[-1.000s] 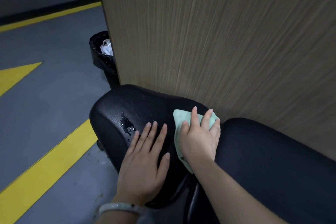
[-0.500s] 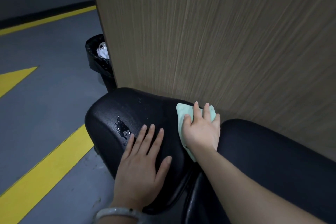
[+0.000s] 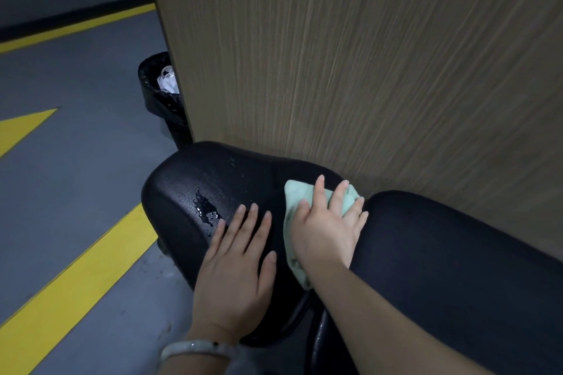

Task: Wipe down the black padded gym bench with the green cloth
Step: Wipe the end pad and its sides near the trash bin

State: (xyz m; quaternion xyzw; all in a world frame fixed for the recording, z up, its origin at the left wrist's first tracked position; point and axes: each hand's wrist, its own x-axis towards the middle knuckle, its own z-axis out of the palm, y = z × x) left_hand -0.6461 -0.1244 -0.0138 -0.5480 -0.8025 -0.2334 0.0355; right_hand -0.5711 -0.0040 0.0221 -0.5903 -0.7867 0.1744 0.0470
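No writing or brand can be read anywhere in view. A wood-grain panel (image 3: 365,70) fills the upper right and stands right behind the bench, closing off its far side. The grey floor (image 3: 76,161) to the left carries yellow lines (image 3: 76,277). The bench's black pad (image 3: 189,192) sits low in the middle, with a second black pad (image 3: 457,253) to its right, and a narrow gap runs between the two. A black-lined bin (image 3: 155,91) with white rubbish inside stands on the floor, partly hidden by the panel's edge.

The left hand (image 3: 234,271) lies flat on the pad, fingers straight and slightly spread, holding nothing; a pale bangle (image 3: 195,347) rings its wrist. The right hand (image 3: 329,222) presses the cloth (image 3: 294,195) onto the pad near the gap, fingers spread over it rather than curled round it. The cloth shows beyond the fingertips and below the palm. A small puddle (image 3: 205,207) glistens on the pad just left of the left fingertips.

Against half a second ago, both hands lie in much the same spots on the pad, the cloth remains under the right palm, and the puddle is unwiped.
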